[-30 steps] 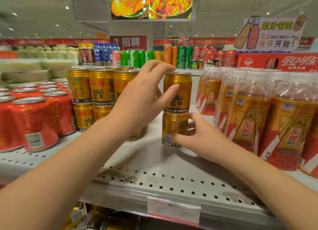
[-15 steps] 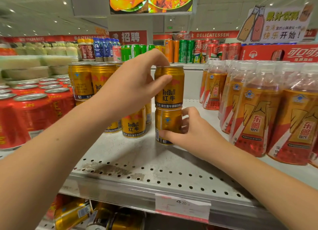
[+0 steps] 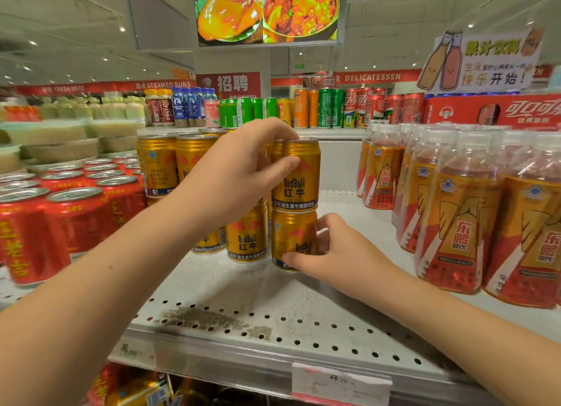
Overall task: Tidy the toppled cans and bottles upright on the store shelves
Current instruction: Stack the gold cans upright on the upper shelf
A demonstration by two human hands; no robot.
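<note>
Red cans (image 3: pixel 76 220) were ranged far left of the stacked pair. Since a second earlier the stack had been slid leftward, close beside the other gold cans (image 3: pixel 246 238), so the row looked nearly closed up. The left hand (image 3: pixel 239 174) was wrapped around the upper gold can (image 3: pixel 299 174), fingers (image 3: pixel 283 164) closed on it; the lower gold can (image 3: pixel 293 238) was pinched by the right hand (image 3: pixel 337 253). Right of the stack, bottles (image 3: pixel 455 217) stood well apart, the shelf (image 3: pixel 273 329) between being bare.

The stacked pair of gold cans, upper can (image 3: pixel 299 174) on lower can (image 3: pixel 293 238), is now brought up beside the single gold can (image 3: pixel 246 238). The lower can is now gripped more fully by the right hand (image 3: pixel 331 253).
</note>
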